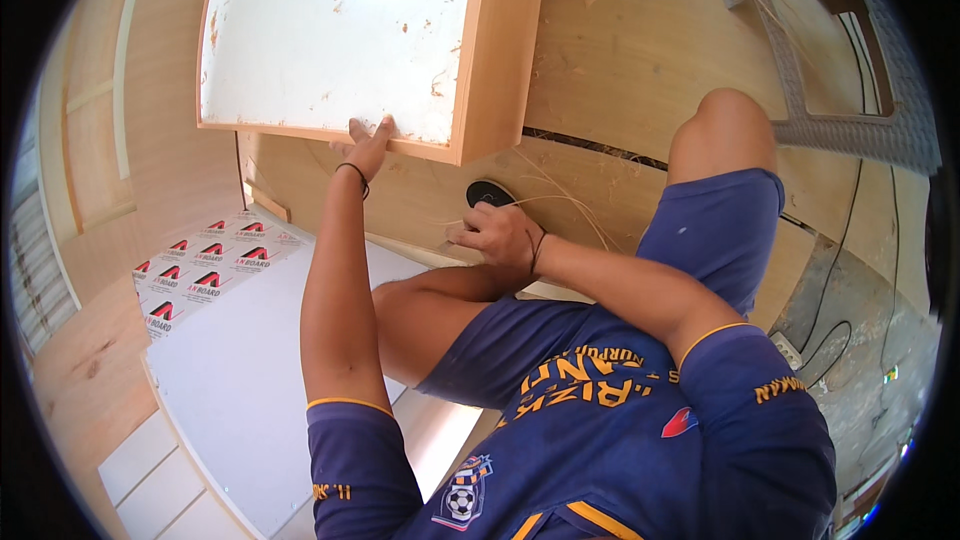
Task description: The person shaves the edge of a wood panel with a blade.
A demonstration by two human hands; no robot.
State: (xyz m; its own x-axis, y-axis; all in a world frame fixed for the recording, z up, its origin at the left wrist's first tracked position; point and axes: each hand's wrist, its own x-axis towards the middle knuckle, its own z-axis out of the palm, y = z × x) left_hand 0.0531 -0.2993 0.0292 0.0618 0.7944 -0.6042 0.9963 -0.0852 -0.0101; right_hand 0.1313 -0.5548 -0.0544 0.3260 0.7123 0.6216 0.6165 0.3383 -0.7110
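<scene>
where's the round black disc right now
In the head view, the round black disc is near the middle, just beyond the right hand and slightly below the lower right corner of the wooden box.

Left grip (366,145): bare hand, fingers over the lower edge of a rectangular tan-sided box with scuffed white panel (330,50). Right grip (497,237): fingers curled, just beside a flat round black disc (487,194); contact unclear. Thin tan strips (572,202) near it. Upper right: grey textured plastic stool (860,143).
</scene>
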